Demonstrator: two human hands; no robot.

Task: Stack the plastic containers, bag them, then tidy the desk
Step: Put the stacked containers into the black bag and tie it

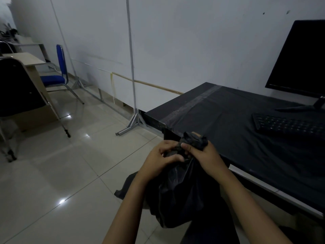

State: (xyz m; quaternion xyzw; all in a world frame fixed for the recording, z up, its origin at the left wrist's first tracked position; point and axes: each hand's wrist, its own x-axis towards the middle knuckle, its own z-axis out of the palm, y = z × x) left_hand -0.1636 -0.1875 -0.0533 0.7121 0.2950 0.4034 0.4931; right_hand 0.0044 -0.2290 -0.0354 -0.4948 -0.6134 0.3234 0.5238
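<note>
A full black plastic bag (177,194) hangs in front of me, just off the left corner of the black desk (237,124). Its mouth is gathered into a bunch at the top. My left hand (158,159) pinches the gathered neck from the left. On the other side my right hand (202,155) grips the bunched top, with bag ends sticking up above its fingers. The bag's contents are hidden; no plastic containers show.
A black keyboard (288,125) and a dark monitor (299,57) stand on the desk at the right. A metal stand (131,67) rises beside the desk corner. A blue chair (56,78), a black chair (15,85) and a pale table (24,59) stand at the left on the tiled floor.
</note>
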